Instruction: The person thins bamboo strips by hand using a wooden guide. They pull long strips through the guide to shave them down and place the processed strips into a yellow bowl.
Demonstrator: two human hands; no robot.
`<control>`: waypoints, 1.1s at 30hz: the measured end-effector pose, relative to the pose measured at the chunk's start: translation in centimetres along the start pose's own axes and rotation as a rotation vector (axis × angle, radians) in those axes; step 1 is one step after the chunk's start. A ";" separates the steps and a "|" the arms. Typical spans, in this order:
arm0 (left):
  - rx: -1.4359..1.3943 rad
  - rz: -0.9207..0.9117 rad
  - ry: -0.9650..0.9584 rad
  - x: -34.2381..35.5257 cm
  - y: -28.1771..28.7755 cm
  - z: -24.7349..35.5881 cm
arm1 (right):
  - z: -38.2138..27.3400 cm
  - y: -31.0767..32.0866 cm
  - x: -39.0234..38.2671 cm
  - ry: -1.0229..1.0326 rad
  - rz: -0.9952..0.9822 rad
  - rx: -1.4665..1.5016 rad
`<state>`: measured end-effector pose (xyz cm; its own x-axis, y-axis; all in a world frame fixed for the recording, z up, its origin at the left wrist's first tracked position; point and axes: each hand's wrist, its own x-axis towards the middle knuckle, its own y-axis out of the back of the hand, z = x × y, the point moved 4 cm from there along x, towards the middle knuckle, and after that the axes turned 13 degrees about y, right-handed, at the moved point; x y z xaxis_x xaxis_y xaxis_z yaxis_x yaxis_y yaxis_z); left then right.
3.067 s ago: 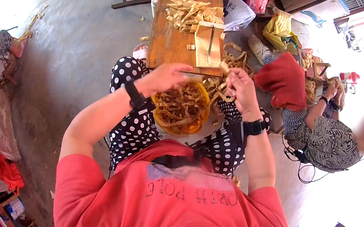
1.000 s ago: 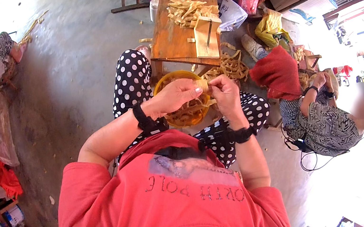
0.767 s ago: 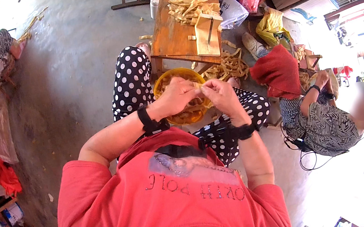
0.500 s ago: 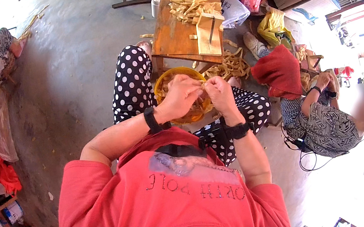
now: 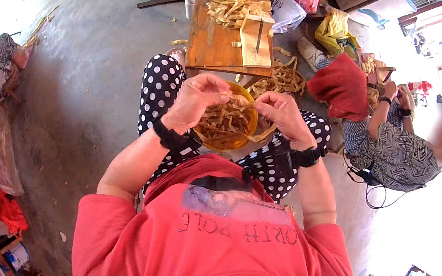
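A yellow bowl [image 5: 255, 126] full of tan strips rests on my lap, between my polka-dot trouser legs. My left hand [image 5: 197, 96] and my right hand [image 5: 279, 112] are raised just above it, fingers pinched on the two ends of one thin tan strip [image 5: 240, 101]. Both wrists carry black bands. Beyond the bowl stands a low wooden board [image 5: 215, 45] with a heap of pale cut strips [image 5: 232, 6] and an upright wooden block on it.
Another person [image 5: 403, 145] in a patterned top sits at the right, hands busy, beside a red cloth [image 5: 344, 86]. More strips [image 5: 284, 76] lie on the concrete floor [image 5: 87, 72]. Bags and a wicker basket sit at the back right; clutter lines the left edge.
Both hands have lifted from the bowl and drawn closer to me, holding a strip between them. The view has shifted slightly; the bowl stays on my lap.
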<state>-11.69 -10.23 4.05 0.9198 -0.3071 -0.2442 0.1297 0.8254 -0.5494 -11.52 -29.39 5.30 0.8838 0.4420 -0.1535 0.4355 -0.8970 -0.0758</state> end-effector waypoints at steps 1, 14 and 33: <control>0.132 -0.044 -0.004 -0.1 0.2 0.6 | -0.2 0.0 0.1 0.006 -0.026 -0.015; 0.620 -0.406 0.278 3.1 -3.4 1.9 | -2.6 -0.2 1.1 0.251 0.000 -0.335; 1.243 -0.047 -0.540 3.6 -2.2 3.8 | -2.6 1.1 1.9 0.324 0.092 -0.456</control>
<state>-7.31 -11.33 7.38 0.8973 -0.3613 0.2534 0.1467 0.7858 0.6008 -8.94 -29.51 7.49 0.8975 0.4042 0.1763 0.3207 -0.8728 0.3680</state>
